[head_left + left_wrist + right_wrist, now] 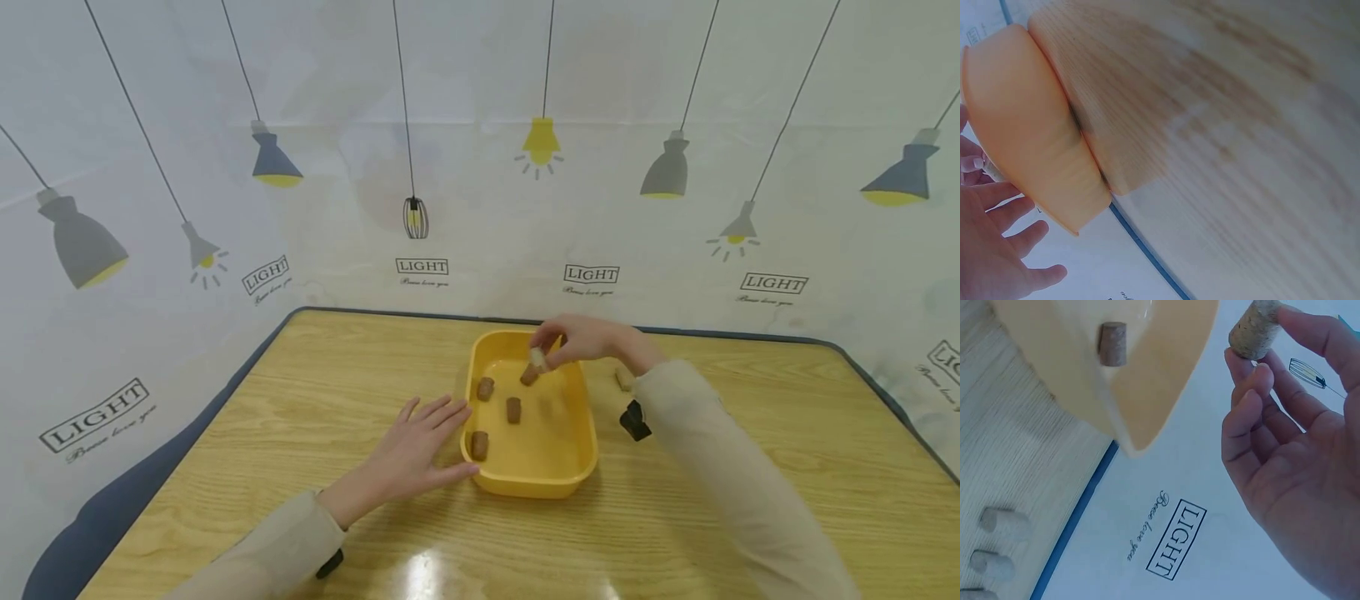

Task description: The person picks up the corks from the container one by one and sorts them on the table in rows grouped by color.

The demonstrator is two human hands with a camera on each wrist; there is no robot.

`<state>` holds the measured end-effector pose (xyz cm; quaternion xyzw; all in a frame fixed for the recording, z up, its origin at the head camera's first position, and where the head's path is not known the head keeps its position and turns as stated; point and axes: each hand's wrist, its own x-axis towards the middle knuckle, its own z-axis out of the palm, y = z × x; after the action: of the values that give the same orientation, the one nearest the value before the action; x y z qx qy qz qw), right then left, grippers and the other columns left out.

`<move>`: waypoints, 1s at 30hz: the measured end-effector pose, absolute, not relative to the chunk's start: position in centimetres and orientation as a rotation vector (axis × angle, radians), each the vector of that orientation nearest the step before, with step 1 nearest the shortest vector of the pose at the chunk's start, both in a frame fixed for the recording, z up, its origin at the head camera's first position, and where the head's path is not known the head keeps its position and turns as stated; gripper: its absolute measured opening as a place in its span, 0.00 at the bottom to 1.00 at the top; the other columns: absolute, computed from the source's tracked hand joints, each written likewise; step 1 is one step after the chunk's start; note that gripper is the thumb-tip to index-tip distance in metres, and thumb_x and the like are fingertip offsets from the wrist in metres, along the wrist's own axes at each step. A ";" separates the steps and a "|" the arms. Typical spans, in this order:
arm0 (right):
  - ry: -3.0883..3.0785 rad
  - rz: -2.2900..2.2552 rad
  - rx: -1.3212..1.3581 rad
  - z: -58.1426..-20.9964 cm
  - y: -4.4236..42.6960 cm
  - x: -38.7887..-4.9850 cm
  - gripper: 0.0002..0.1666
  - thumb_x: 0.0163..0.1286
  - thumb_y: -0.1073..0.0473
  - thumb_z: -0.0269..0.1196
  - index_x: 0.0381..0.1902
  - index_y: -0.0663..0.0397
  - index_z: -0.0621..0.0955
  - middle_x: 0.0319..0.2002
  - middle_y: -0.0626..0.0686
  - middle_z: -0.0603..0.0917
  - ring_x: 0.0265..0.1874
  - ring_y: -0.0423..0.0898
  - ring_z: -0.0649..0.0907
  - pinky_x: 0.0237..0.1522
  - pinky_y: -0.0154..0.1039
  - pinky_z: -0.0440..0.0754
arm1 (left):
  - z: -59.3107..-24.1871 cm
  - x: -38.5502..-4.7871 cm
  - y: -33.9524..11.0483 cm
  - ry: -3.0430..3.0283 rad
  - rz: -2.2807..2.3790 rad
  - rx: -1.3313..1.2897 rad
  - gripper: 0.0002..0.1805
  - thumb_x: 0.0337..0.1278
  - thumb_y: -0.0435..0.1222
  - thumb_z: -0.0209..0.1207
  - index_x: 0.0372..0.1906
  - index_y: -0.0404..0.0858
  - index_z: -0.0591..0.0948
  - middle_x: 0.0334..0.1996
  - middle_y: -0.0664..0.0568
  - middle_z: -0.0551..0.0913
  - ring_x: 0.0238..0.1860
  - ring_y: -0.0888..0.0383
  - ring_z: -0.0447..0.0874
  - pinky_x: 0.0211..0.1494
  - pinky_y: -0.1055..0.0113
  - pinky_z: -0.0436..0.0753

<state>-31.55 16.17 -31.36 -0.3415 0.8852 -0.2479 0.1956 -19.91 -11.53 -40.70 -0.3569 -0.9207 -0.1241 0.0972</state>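
Observation:
My right hand (581, 340) pinches a pale cork (537, 359) between thumb and fingertips, above the far part of a yellow plastic basin (525, 483). The right wrist view shows that speckled cork (1252, 332) up close in the right hand (1300, 450). Several brown corks (513, 410) lie apart from one another on the basin's floor. At the basin's left side, my left hand (416, 442) has its fingers extended, with fingertips at the rim. In the left wrist view the left hand (997, 244) appears with fingers spread beside the basin's outer wall (1035, 125).
Three pale corks (1005, 524) lie on the wooden table (300, 417) outside the basin; in the head view one pale cork (623, 379) shows beside the right sleeve (720, 450). A wall covering (480, 167) printed with lamps rises behind the table's far edge.

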 end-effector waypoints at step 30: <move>2.630 -0.889 -0.826 -34.5 28.2 -28.4 0.23 0.60 0.58 0.60 0.52 0.62 0.71 0.45 0.57 0.74 0.31 0.48 0.75 0.29 0.44 0.76 | -40.7 -20.0 -11.5 -2.735 -0.327 -1.055 0.43 0.51 0.65 0.40 0.63 0.39 0.64 0.62 0.47 0.62 0.63 0.49 0.54 0.60 0.45 0.49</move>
<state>-28.44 28.25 -34.50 -0.2832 0.9011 -0.3047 0.1222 -19.97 -11.52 -40.69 -0.3559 -0.9230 -0.1104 0.0958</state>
